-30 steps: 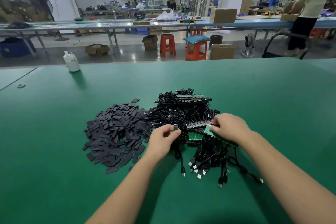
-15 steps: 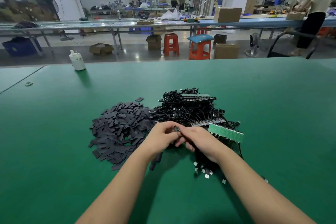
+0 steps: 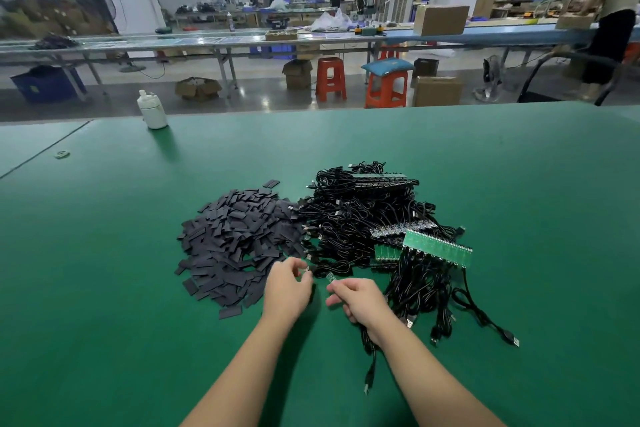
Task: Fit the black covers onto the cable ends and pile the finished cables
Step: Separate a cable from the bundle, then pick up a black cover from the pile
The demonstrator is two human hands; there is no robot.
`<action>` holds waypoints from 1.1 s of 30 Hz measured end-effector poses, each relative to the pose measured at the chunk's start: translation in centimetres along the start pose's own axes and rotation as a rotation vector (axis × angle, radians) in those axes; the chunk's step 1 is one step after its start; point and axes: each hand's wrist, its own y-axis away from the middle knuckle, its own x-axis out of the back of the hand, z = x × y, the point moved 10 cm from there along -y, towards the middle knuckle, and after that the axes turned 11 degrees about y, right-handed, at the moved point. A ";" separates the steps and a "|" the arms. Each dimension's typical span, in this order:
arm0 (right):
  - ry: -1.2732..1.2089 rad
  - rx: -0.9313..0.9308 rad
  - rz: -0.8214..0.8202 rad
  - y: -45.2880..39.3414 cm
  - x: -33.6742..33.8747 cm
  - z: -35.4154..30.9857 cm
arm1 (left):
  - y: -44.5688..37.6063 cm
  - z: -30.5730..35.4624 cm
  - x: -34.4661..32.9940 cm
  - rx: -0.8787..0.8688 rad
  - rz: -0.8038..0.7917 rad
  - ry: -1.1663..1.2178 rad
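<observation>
Two hands (image 3: 287, 288) (image 3: 362, 300) just apart at the near edge of the cover heap (image 3: 239, 239)

black covers (image 3: 239, 246) heaped, touching tangled cables (image 3: 363, 222)

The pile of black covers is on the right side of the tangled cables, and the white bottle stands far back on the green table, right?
Not quite. In the head view the pile of black covers lies to the left of the tangled cables, touching them. The white bottle does stand far back on the green table.
</observation>
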 end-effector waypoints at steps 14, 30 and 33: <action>0.076 0.067 -0.063 0.2 -0.3 1.2 | 0.2 -2.3 -2.0 0.039 -0.120 -0.432; 0.100 0.051 -0.039 0.6 -0.1 1.1 | -1.4 -2.4 -2.1 0.004 -0.254 -0.483; 0.124 0.052 -0.041 0.7 -0.1 0.9 | -1.5 -2.5 -1.5 -0.003 -0.209 -0.461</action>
